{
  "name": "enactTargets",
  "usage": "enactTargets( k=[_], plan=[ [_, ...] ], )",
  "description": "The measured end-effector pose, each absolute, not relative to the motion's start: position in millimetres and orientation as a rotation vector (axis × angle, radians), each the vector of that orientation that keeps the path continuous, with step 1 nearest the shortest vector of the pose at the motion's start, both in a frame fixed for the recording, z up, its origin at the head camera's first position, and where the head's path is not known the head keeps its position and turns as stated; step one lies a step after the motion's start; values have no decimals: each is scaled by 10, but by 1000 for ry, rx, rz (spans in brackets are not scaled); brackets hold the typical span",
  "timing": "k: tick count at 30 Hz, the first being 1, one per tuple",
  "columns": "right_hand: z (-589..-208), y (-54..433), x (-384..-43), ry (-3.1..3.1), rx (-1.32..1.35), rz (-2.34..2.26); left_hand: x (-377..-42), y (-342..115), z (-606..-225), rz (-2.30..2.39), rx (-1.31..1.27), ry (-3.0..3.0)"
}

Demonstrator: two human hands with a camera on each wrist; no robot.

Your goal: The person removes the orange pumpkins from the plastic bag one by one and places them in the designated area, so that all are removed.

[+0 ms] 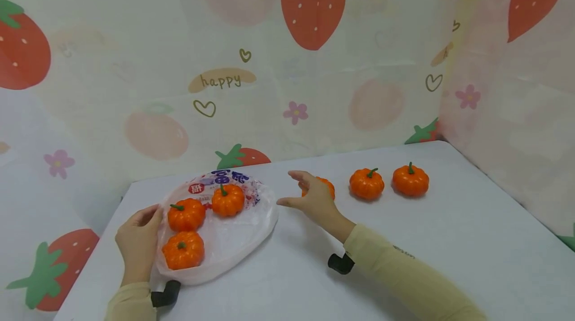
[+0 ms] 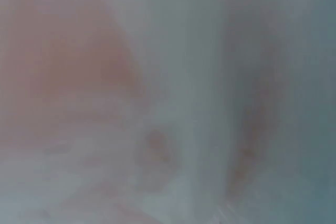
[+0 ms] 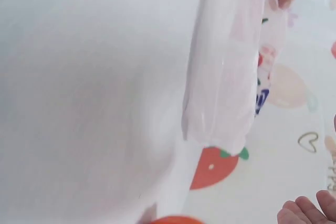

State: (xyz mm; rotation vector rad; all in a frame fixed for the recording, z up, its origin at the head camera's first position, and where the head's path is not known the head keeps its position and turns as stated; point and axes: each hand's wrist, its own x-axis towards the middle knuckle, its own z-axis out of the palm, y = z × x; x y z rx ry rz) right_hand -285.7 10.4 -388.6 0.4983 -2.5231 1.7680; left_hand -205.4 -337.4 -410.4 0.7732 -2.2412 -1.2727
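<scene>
A white plastic bag (image 1: 242, 241) with printed lettering lies spread wide on the table, holding three small orange pumpkins: one at the back (image 1: 228, 201), a left pumpkin (image 1: 186, 215) and a front pumpkin (image 1: 183, 251). My left hand (image 1: 138, 241) pinches the bag's left rim between thumb and fingers. To the right of the bag, my right hand (image 1: 316, 203) is spread, thumb apart from fingers, in front of another pumpkin (image 1: 330, 188) that it partly covers. In the right wrist view, an orange pumpkin edge (image 3: 178, 220) shows at the bottom. The left wrist view is too blurred to read.
Two more pumpkins, a nearer one (image 1: 366, 184) and a farther one (image 1: 411, 181), sit right of my right hand on the white table (image 1: 427, 251). A strawberry-print cloth (image 1: 314, 76) hangs behind. Black wrist mounts (image 1: 166, 295) stick out below both sleeves.
</scene>
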Motion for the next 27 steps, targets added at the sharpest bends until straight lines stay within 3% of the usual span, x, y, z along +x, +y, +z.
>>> enactTargets(
  k=[12, 27],
  plan=[
    [-3913, -454, -2859, -2575, 715, 1777, -2045, -3386, -4117, -1294, 803, -2248],
    [-4038, -931, -2997, -2756, 683, 1541, -2063, -3380, -4139, -1281, 791, -2247]
  ],
)
